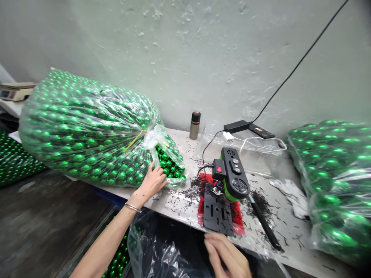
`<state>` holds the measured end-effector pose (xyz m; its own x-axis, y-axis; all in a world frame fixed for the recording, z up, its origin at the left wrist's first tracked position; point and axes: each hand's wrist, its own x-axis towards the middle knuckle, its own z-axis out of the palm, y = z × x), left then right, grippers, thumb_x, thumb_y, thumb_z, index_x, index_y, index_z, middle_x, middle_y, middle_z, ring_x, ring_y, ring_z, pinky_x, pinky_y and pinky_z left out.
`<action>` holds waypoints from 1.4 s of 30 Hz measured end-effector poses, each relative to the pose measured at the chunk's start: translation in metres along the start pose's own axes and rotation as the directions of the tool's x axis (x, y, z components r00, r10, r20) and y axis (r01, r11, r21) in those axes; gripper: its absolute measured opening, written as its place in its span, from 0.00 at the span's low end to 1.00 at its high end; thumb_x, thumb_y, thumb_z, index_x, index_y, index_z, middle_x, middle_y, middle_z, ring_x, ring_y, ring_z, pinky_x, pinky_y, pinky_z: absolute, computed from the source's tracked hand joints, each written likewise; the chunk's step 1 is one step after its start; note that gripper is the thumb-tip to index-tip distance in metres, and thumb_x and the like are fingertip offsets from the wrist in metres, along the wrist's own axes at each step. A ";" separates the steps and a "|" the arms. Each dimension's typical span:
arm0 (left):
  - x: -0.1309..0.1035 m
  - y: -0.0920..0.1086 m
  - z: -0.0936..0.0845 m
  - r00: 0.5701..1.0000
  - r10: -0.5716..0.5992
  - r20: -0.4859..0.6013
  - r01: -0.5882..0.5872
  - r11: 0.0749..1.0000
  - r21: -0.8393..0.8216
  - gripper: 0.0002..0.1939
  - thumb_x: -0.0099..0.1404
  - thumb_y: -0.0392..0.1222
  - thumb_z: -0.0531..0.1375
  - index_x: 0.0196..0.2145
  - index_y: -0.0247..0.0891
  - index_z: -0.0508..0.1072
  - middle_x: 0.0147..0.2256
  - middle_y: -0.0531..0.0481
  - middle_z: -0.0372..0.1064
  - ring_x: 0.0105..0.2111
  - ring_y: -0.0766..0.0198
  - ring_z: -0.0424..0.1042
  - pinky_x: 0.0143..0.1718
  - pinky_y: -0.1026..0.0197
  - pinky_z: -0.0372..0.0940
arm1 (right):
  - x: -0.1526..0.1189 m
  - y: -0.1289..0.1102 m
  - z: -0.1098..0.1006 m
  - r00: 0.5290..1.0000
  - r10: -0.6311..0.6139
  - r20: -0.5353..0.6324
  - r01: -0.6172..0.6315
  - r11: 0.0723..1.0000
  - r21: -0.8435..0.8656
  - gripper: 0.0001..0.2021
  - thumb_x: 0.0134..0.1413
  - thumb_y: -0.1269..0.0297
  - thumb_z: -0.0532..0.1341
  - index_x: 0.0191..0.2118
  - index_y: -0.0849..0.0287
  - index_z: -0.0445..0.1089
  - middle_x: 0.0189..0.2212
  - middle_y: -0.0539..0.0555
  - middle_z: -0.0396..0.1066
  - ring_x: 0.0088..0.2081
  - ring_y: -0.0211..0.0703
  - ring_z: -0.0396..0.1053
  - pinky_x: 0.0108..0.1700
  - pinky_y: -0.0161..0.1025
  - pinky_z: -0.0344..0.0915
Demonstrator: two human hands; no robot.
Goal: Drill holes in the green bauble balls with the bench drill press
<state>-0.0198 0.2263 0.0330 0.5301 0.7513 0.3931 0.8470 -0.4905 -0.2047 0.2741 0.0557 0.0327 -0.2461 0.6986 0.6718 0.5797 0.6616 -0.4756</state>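
Observation:
My left hand (153,178), with a silver bangle at the wrist, reaches to the mouth of a large clear plastic bag (87,127) full of shiny green balls. Its fingers are apart and touch the edge of the opening, beside loose green balls (171,164). My right hand (227,255) is low at the table's front edge with its fingers drawn together; whatever they may hold is hidden. Just beyond it stands a small black and green bench machine (235,173) with a slotted black base plate (217,210) on a red mat (238,218).
Black shavings (191,191) litter the table around the machine, whose long lever (265,224) points forward right. Behind are a flask (195,125), a power adapter (236,126) and cables. White gloves (291,195) lie beside another ball bag (336,185). Plastic sheeting (162,247) hangs below.

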 end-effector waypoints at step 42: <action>0.009 0.035 0.007 0.961 -0.271 0.053 0.264 0.845 -0.466 0.10 0.70 0.36 0.54 0.43 0.37 0.75 0.40 0.44 0.73 0.38 0.59 0.73 0.38 0.60 0.66 | 0.077 0.048 0.117 0.941 0.095 0.325 -0.020 0.974 -0.227 0.13 0.64 0.68 0.52 0.48 0.59 0.71 0.51 0.61 0.72 0.50 0.49 0.72 0.51 0.49 0.70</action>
<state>0.0152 0.2188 0.0231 0.2815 0.8786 0.3858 0.8373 -0.4213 0.3484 0.1926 0.1728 -0.0049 -0.4291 0.8085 0.4026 0.7457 0.5687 -0.3472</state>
